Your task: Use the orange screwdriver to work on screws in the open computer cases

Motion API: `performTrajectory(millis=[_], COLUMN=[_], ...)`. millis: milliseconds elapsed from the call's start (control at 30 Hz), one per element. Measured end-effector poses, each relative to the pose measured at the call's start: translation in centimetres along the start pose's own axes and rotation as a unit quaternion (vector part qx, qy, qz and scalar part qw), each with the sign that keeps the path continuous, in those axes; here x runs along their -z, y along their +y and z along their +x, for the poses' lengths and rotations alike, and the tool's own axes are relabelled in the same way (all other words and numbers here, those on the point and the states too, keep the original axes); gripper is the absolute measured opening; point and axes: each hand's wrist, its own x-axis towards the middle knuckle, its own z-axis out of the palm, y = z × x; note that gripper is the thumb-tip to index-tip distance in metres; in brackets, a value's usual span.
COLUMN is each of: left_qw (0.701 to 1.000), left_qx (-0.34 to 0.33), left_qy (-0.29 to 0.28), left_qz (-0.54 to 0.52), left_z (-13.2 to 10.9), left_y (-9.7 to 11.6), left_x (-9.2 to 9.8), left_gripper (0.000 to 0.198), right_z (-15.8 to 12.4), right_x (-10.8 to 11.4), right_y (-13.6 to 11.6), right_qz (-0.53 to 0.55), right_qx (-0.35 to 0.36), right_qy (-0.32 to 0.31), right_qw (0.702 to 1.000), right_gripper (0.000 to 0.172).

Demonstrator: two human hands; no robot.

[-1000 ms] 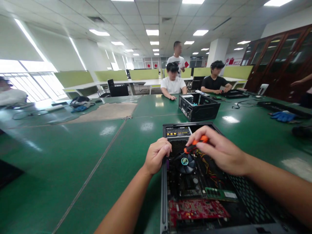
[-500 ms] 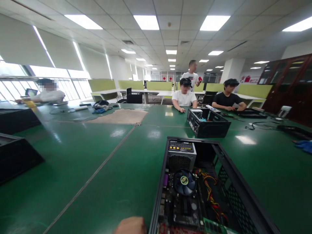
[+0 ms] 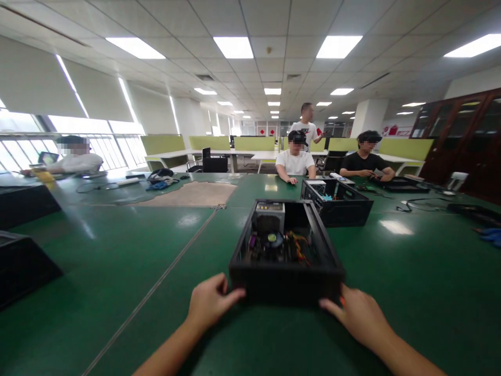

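An uncovered black computer case [image 3: 289,284] lies on the green table in front of me, its near end toward me. Inside it show a grey power supply [image 3: 270,210], a cooling fan [image 3: 273,239] and yellow and red cables [image 3: 299,246]. At the case's near left corner is my left hand [image 3: 211,300], thumb against the front face and fingers partly hidden around the side. My right hand [image 3: 358,310] grips the near right corner the same way. A small orange spot shows beside its fingers; I cannot make out what it is.
Just beyond stands another open computer case [image 3: 342,206]. Dark cases [image 3: 23,269] sit at the left edge. Cables [image 3: 415,203] and a blue item [image 3: 491,235] lie at the right. Two people sit across the table, another stands behind, and one sits far left.
The computer case has slid away from me across the table, up close to the other case. Both my hands now show at its near corners; before, only part of one hand was visible.
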Motion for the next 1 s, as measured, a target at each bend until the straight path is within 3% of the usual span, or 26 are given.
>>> performTrajectory(millis=[100, 200, 333, 500, 600, 800, 1000], left_qw=[0.997, 0.997, 0.99, 0.984, 0.983, 0.982, 0.981], left_qx=[0.064, 0.019, -0.046, -0.049, -0.049, -0.038, -0.041], left_qy=[-0.002, -0.051, -0.101, -0.12, -0.126, -0.141, -0.146], left_qz=[0.036, 0.057, 0.087, 0.119, 0.123, 0.121, 0.118], left_z=[4.6, 4.5, 3.3, 4.1, 4.2, 3.9, 4.0], left_y=[2.0, 3.4, 4.2, 4.4, 4.4, 4.6, 4.6], left_x=[-0.5, -2.3, -3.8, -3.8, -3.8, -3.9, -4.0], left_gripper=[0.053, 0.043, 0.042, 0.046, 0.045, 0.046, 0.052], right_z=[2.6, 6.3, 11.9, 18.3, 21.1, 23.7, 22.9], right_x=[-2.7, -3.5, -1.3, 2.5, 3.8, 4.0, 4.6], right_y=[-1.9, -2.7, -0.9, 3.4, 5.1, 6.3, 4.9], right_qz=[-0.032, -0.042, -0.048, -0.059, -0.063, -0.071, -0.114], right_qx=[-0.072, -0.088, -0.105, -0.179, -0.19, -0.16, -0.157], right_qy=[-0.008, -0.006, 0.017, 0.077, 0.084, 0.025, -0.01], right_qw=[0.997, 0.995, 0.993, 0.979, 0.976, 0.984, 0.981], right_gripper=[0.035, 0.035, 0.038, 0.043, 0.043, 0.037, 0.035])
